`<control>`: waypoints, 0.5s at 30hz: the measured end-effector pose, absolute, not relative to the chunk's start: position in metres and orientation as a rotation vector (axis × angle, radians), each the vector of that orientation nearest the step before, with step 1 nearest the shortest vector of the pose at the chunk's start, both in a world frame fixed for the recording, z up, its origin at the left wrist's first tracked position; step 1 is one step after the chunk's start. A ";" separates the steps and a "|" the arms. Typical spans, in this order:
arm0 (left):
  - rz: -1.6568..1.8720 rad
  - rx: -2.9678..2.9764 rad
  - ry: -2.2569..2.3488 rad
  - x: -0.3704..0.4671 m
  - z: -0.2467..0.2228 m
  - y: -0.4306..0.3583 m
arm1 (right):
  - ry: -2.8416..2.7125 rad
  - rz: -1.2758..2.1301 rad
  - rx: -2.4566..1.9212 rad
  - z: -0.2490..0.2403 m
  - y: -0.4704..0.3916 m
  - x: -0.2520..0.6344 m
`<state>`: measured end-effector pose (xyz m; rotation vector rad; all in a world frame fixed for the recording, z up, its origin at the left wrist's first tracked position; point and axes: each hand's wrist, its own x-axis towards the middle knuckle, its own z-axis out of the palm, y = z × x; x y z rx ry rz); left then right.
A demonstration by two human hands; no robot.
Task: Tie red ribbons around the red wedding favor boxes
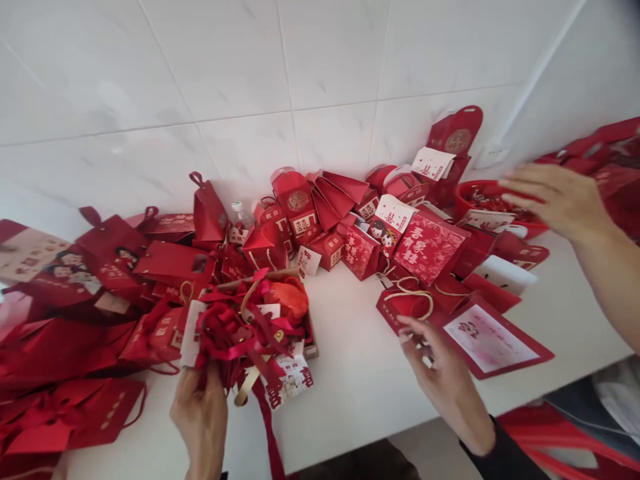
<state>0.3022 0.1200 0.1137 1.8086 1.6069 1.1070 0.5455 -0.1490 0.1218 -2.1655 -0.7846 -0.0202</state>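
My left hand (200,417) is closed at the near left edge of a tangled bundle of red ribbons (235,333); its fingertips are partly hidden by the ribbons and a white tag (191,333). The bundle lies over an open box (312,350) that also has an orange-red pouch (287,300) in it. A printed card (293,381) sticks out at the box's front. My right hand (447,383) hovers with fingers bent and apart, beside a red gift bag with cord handles (400,307) and a red-framed card (487,340).
Red gift boxes (295,200) crowd the table (345,380) along the tiled wall (240,60). More red bags (75,413) fill the left side. At right, another person's hand (555,197) reaches over a red basket (537,230) of small wrapped pieces. A red stool (545,433) stands below.
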 end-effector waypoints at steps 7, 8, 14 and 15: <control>1.097 1.799 1.694 0.296 0.115 0.123 | -0.984 -0.394 -2.288 0.107 -0.149 0.600; 1.105 1.803 1.692 0.296 0.116 0.122 | -1.025 -0.394 -2.292 0.102 -0.148 0.603; 1.121 1.790 1.728 0.294 0.114 0.125 | -1.166 -0.425 -2.240 0.083 -0.136 0.594; 1.109 1.792 1.734 0.294 0.115 0.126 | -1.179 -0.425 -2.224 0.083 -0.133 0.589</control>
